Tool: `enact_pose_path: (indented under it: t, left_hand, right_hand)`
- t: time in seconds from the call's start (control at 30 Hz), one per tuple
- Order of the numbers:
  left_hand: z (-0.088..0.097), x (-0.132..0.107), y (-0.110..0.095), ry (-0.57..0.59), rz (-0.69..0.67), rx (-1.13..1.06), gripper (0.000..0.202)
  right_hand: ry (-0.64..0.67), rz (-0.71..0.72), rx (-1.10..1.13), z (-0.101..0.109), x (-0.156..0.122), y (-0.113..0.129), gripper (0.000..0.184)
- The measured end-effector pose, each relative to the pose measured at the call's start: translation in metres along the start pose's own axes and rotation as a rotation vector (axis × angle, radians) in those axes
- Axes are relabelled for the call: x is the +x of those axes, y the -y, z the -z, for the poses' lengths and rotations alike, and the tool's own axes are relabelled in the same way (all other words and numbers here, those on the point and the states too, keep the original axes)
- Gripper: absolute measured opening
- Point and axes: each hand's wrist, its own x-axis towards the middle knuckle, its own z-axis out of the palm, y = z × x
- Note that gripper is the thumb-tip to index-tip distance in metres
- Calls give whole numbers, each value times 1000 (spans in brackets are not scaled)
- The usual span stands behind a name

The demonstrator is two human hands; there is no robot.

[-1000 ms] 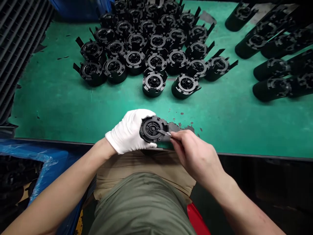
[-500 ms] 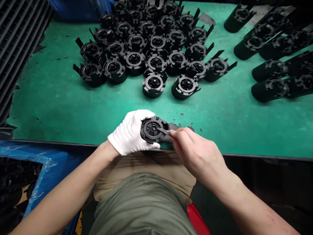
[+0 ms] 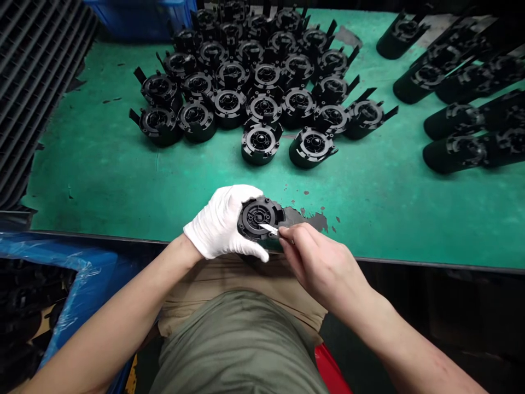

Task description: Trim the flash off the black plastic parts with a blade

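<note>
My left hand, in a white glove, is closed around the side of a round black plastic housing. The part's ringed face is turned up, close to the table's front edge. My bare right hand pinches a slim knife with a pale, pointed blade. Its tip lies at the ringed middle of the housing; whether it touches I cannot tell. Much of the knife's handle is hidden in my fingers.
Several similar black housings stand grouped on the green table. Taller black cylinders are at the right. A blue bin of black parts sits lower left, a blue crate behind, and a ridged black rack at left.
The knife tip has shifted slightly down across the housing's face, and its blade now looks brighter. My right hand has moved a little down and left. My left thumb has come off the housing's lower rim.
</note>
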Motion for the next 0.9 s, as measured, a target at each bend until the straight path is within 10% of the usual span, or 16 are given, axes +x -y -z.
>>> enact_pose_path:
  t: [0.33, 0.6, 0.73, 0.9]
  left_hand:
    - [25, -35, -28, -553, 302, 73, 5]
    - [0, -46, -60, -139, 311, 192, 119]
    - [-19, -5, -54, -165, 410, 125, 110]
    - [13, 15, -35, 214, 149, -81, 102]
  right_hand:
    - [-101, -149, 255, 0, -30, -13, 24]
    - [-149, -188, 284, -4, -33, -23, 28]
    - [-163, -147, 254, 7, -23, -22, 29]
    - [-122, -73, 198, 18, -25, -32, 31]
